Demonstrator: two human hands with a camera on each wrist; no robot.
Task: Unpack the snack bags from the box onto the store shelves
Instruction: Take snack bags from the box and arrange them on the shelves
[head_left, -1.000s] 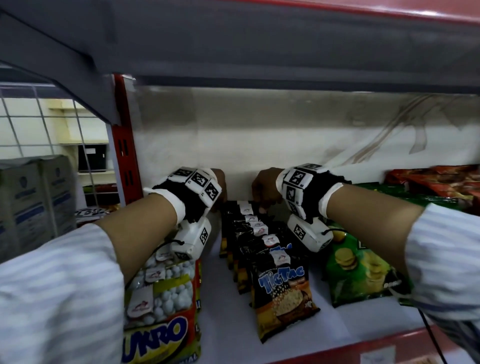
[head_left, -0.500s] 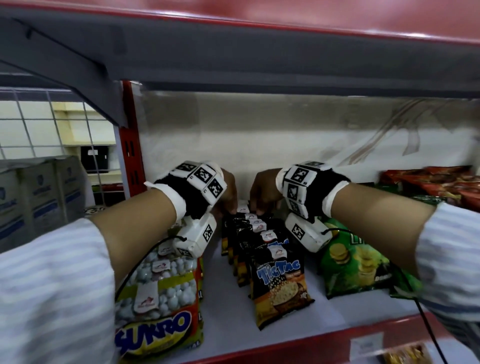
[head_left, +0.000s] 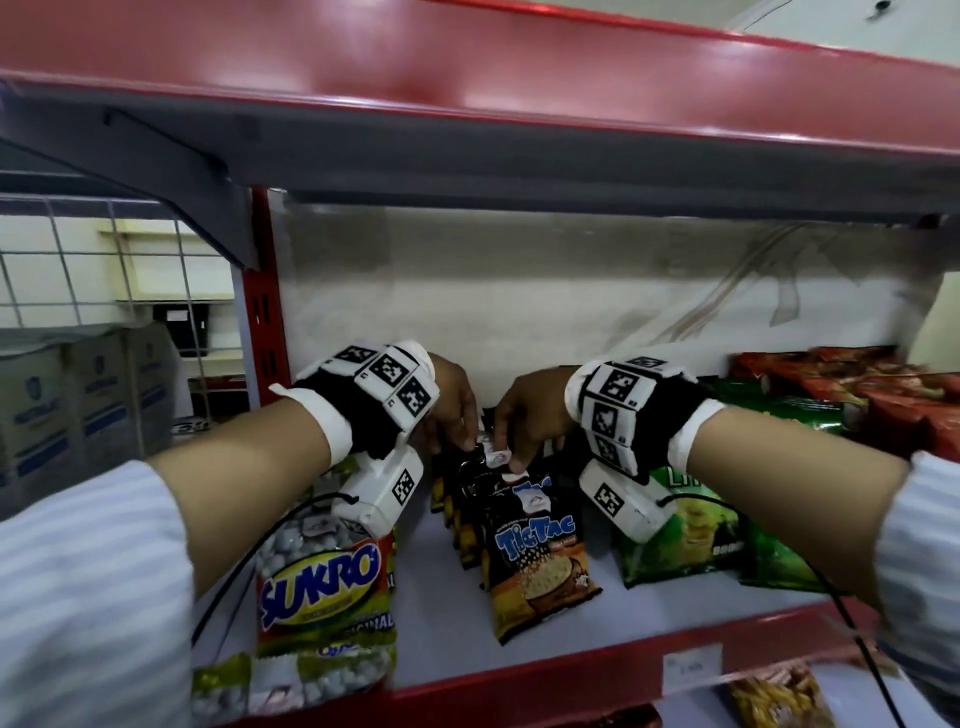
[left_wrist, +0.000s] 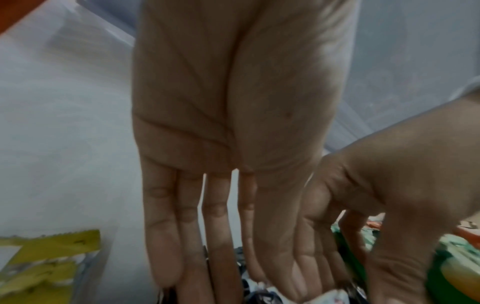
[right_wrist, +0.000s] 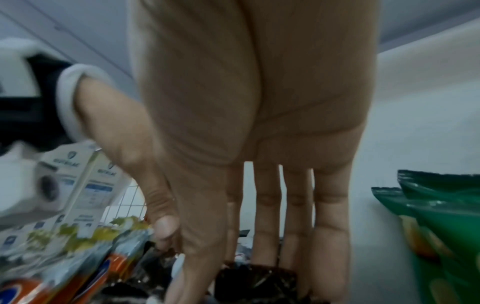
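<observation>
- Reaching into the shelf (head_left: 519, 670), both hands work at the back of the Tic Tac row (head_left: 524, 525), which runs front to back down the middle
- Left hand (head_left: 452, 400) has its fingers straight and pointing down onto the tops of the rear bags, touching them; the wrist view shows nothing clasped
- Right hand (head_left: 530, 410) is much the same: fingers long and straight, tips on the dark bag tops; whether the thumb pinches a bag top I cannot tell
- Sukro bags (head_left: 322, 587) stand just left of the row, green bags (head_left: 685, 525) just right, red bags (head_left: 831, 379) further right at the back
- No box shows in any view
- My guess at the step: squaring up and pressing back the bags already placed
- Risk: the row leans like dominoes, so a hard push at the back could tip the front bag off the shelf lip, which sits close to it
- Risk: the wrist units hang low; the left one is right over the Sukro bags and could knock them as the arm pulls out
- Risk: the right cable (head_left: 852, 639) trails past the green bags and might drag one forward
</observation>
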